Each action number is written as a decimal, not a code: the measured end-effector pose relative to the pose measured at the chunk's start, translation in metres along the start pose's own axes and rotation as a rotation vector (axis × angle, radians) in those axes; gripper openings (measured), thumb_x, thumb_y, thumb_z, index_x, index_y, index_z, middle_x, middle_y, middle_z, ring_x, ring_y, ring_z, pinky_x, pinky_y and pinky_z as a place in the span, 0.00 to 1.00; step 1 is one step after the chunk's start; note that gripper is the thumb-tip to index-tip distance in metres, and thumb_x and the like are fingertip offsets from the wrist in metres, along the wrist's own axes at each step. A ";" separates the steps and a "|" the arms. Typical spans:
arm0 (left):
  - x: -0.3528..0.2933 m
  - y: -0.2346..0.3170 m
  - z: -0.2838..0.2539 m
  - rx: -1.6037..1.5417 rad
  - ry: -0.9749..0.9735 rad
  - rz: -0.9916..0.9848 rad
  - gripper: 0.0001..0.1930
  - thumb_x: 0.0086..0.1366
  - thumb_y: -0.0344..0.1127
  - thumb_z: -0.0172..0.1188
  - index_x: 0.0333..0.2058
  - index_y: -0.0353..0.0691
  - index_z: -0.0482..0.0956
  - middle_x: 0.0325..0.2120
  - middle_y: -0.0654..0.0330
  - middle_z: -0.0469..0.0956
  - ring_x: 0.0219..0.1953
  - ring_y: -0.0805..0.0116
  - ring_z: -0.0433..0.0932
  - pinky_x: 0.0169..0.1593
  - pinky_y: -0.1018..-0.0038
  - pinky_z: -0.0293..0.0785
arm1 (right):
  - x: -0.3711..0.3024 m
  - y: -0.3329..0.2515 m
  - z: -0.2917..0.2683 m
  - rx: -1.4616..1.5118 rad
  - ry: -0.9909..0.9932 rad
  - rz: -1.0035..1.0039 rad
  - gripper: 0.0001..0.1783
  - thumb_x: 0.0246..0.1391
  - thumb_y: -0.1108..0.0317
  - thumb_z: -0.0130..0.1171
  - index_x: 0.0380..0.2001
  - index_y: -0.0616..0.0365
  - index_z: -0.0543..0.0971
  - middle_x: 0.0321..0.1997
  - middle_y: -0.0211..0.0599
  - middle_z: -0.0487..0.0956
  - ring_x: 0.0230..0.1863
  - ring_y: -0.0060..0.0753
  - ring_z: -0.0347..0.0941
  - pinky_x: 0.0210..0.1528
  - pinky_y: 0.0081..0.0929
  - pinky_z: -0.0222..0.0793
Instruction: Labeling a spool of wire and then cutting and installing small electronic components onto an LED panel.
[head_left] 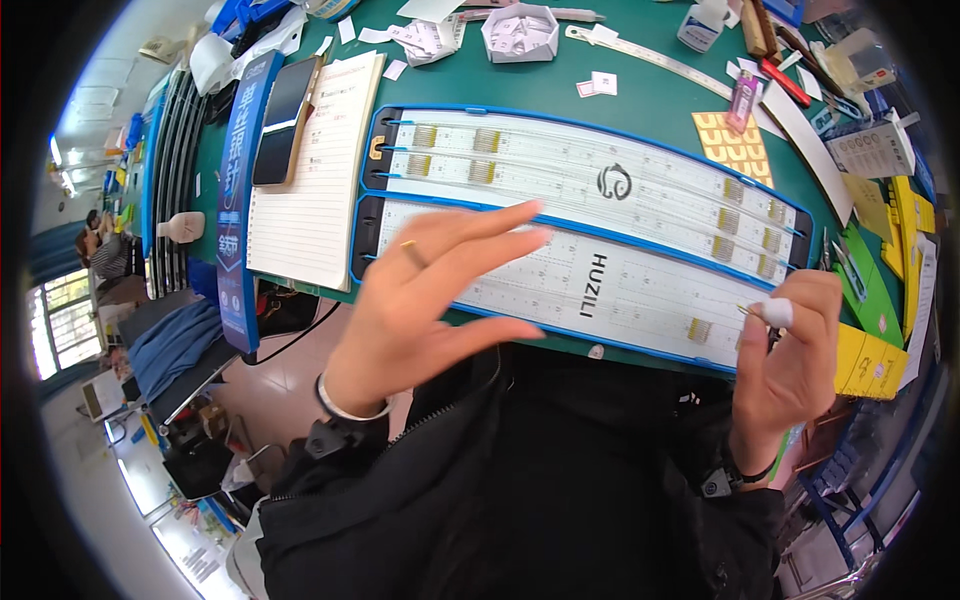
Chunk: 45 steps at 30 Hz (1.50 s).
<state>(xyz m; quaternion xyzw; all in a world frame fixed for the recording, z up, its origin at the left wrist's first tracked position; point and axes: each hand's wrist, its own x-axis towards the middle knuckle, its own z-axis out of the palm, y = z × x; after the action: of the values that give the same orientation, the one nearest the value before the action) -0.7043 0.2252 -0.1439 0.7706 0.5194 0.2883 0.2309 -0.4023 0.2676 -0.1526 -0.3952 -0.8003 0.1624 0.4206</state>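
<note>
My left hand (430, 290), fingers spread, hovers over the left part of the nearer flat case, wearing a ring and a wristband. This long case (640, 290) has a blue rim and a white ruled board with a group of fine gold-coloured wires (699, 329) near its right end. At that end my right hand (790, 350) is closed in a pinch, with a thin gold-coloured wire piece (742, 309) poking out at the fingertips. A white cover (777, 312) wraps one of its fingers. Behind lies a similar case (560, 165), bearing several such wire groups and clear lengthwise strips.
Left of the cases are a lined notebook (310, 220), a phone (288, 122) and a long blue box (240, 200). Behind them stand a paper tray (520, 35) and a steel ruler (650, 62). A lighter (743, 100), yellow sticker sheet (735, 148) and tools lie right.
</note>
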 end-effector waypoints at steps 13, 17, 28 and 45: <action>-0.064 -0.064 -0.028 0.274 0.337 -0.291 0.13 0.47 0.19 0.71 0.34 0.36 0.86 0.31 0.60 0.79 0.36 0.66 0.75 0.38 0.74 0.70 | 0.020 -0.015 0.018 -0.067 -0.125 -0.090 0.13 0.42 0.80 0.63 0.35 0.65 0.76 0.33 0.45 0.74 0.37 0.46 0.70 0.41 0.39 0.64; -0.069 -0.066 -0.032 0.266 0.144 -0.248 0.15 0.44 0.21 0.74 0.34 0.38 0.87 0.30 0.62 0.78 0.36 0.66 0.74 0.38 0.72 0.68 | 0.017 -0.014 0.015 -0.097 -0.042 -0.085 0.12 0.44 0.77 0.61 0.35 0.64 0.75 0.32 0.44 0.73 0.37 0.44 0.69 0.40 0.38 0.64; -0.069 -0.073 -0.027 0.299 0.222 -0.210 0.13 0.45 0.21 0.72 0.32 0.41 0.87 0.28 0.64 0.78 0.34 0.66 0.74 0.36 0.70 0.69 | 0.009 0.000 0.016 -0.051 0.195 -0.233 0.08 0.56 0.70 0.54 0.37 0.63 0.72 0.35 0.44 0.69 0.38 0.43 0.66 0.39 0.40 0.62; -0.070 -0.100 -0.005 0.007 0.732 -0.455 0.05 0.58 0.21 0.70 0.33 0.34 0.84 0.31 0.56 0.87 0.39 0.71 0.84 0.62 0.62 0.69 | 0.006 -0.017 0.043 0.047 -0.196 -0.055 0.14 0.45 0.74 0.67 0.37 0.52 0.78 0.33 0.31 0.73 0.40 0.41 0.69 0.44 0.36 0.63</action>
<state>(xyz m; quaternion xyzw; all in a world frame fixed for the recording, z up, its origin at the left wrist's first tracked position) -0.7945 0.1953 -0.2203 0.4841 0.7248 0.4825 0.0865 -0.4469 0.2644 -0.1644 -0.3453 -0.8442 0.2071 0.3539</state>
